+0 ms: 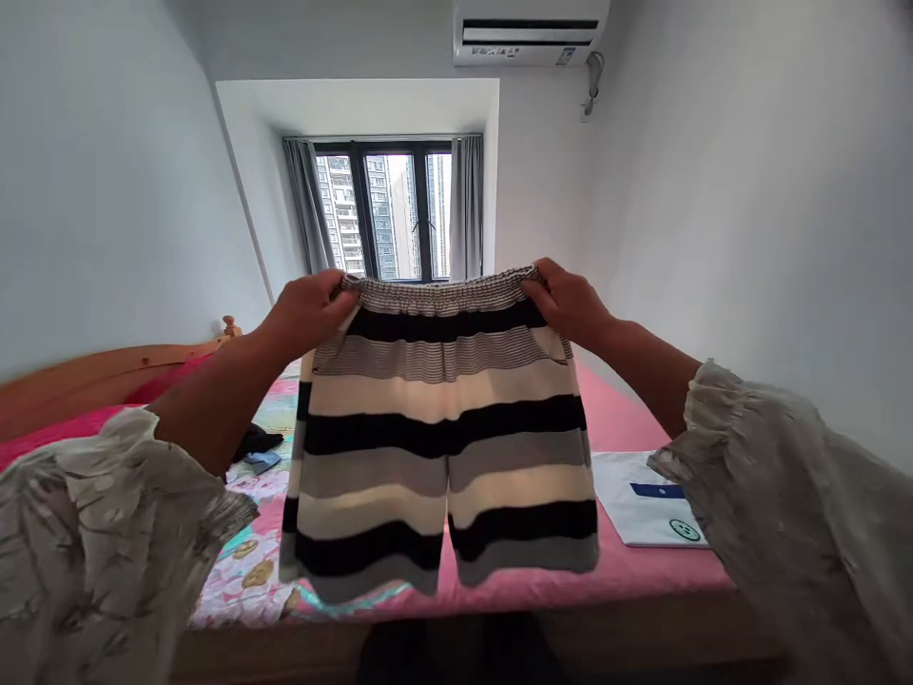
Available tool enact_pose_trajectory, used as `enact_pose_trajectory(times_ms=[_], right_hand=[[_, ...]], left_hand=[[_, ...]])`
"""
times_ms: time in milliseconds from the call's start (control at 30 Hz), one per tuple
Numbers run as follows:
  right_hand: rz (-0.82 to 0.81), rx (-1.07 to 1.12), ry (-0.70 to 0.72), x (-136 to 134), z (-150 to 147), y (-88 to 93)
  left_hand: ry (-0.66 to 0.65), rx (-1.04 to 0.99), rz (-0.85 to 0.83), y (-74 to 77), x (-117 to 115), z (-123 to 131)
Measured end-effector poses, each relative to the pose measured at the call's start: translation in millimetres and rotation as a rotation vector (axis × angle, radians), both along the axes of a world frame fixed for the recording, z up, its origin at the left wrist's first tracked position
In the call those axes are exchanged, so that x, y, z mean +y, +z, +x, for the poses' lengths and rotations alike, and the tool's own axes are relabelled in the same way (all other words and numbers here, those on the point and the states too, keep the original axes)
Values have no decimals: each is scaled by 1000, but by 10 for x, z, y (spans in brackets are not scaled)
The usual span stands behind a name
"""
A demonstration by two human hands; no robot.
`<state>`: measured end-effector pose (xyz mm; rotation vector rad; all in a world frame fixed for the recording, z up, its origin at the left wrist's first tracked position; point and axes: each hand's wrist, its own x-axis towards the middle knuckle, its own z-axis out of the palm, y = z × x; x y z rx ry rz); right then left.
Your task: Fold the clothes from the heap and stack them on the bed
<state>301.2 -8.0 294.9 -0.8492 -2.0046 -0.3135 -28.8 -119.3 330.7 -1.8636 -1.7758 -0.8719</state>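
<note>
Those striped shorts (442, 428) hang straight down mid-frame, waistband (442, 299) crosswise between left hand (308, 306) and right hand (571, 301), equally near, each grip pinched closed on a corner.

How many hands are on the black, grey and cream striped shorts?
2: the left hand at the left end of the gathered waistband, the right hand at its right end; no others show.

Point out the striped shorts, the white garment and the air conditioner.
Striped shorts (446, 433), head view: middle of the front.
White garment (646, 521), head view: plain white fabric.
Air conditioner (532, 34), head view: vent area.
</note>
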Motion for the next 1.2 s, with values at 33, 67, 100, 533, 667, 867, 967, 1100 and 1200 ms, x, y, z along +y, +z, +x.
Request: enact_pose_trajectory(times_ms=[33, 67, 100, 533, 667, 867, 967, 1100, 1200], right_hand=[[22, 33, -11, 17, 8, 46], [37, 59, -12, 20, 28, 60], [47, 72, -7, 14, 56, 32], [-451, -225, 338, -1036, 243, -3832], [-537, -101, 281, -1394, 318, -4449], [-544, -12, 188, -1504, 334, -4532], [-532, 17, 175, -1518, 302, -4544], [-525, -28, 171, -1502, 254, -4441], [-538, -68, 170, -1444, 230, -4232]], left_hand=[[0, 58, 75, 75, -9, 20], [-14, 97, 120, 115, -32, 34], [-29, 125, 137, 109, -64, 37], [-351, 85, -318, -4084, -1115, -90], [-240, -32, -273, -4750, -1481, 64], [-114, -94, -213, -4855, -1566, 221], [-105, -120, -225, -4849, -1540, 250], [-81, -168, -220, -4817, -1484, 274], [-90, -180, -184, -4759, -1423, 282]])
